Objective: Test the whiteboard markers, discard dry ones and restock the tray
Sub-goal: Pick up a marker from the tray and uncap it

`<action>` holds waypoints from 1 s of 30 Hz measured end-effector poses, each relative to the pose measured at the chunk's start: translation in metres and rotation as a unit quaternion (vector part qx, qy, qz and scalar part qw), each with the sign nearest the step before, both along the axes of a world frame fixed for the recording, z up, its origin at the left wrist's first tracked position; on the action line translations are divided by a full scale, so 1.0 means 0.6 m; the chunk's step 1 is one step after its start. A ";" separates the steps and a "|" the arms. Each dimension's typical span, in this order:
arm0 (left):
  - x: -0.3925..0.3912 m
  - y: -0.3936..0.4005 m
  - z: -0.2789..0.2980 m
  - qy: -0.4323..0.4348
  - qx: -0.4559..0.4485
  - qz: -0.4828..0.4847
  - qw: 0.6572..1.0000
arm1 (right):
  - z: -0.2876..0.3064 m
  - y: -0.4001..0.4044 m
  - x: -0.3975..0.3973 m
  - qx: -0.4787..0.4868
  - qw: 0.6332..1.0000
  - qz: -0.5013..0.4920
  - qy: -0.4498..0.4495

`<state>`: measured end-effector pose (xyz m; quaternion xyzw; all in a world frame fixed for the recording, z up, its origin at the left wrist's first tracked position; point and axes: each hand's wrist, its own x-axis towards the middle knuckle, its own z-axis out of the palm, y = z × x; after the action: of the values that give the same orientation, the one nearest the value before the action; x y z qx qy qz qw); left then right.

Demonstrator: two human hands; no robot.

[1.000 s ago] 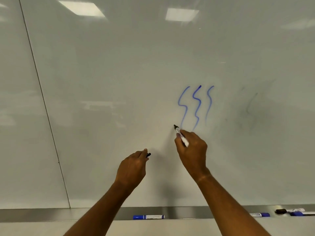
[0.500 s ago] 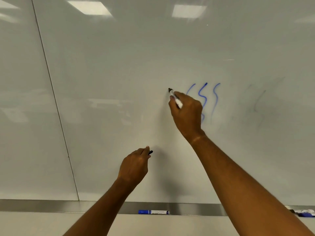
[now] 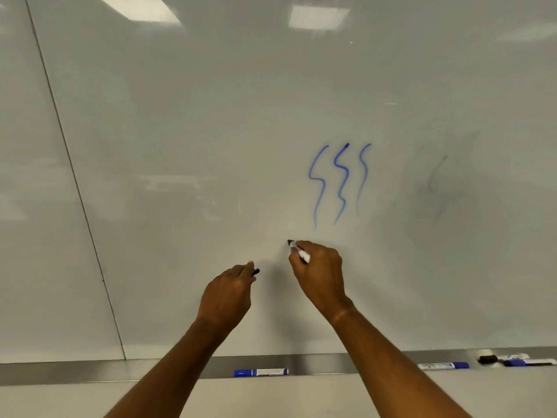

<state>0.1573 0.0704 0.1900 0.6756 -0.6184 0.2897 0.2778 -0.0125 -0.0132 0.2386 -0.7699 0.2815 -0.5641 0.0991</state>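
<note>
Whiteboard (image 3: 180,146) ahead, right hand (image 3: 319,273) fingers gripping uncapped marker (image 3: 299,251), left hand (image 3: 227,294) fingers pinching black cap (image 3: 255,272).

We see soft, even light from overhead panels, mirrored as two pale glare patches high on the whiteboard (image 3: 211,146). Below them, the hands (image 3: 319,273) cast a faint grey shadow on the board between them. The board's seam bows with wide-angle distortion towards its left edge. Focus is mildly soft throughout.
</note>
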 end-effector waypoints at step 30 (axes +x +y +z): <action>-0.109 -0.065 -0.027 0.036 0.070 -0.102 0.992 | -0.024 -0.093 -0.250 0.143 0.978 -0.045 -0.148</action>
<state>0.0921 0.0312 0.1739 0.6365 -0.6925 0.1918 0.2800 -0.1623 -0.0691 0.2245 -0.6425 0.3756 -0.6294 0.2236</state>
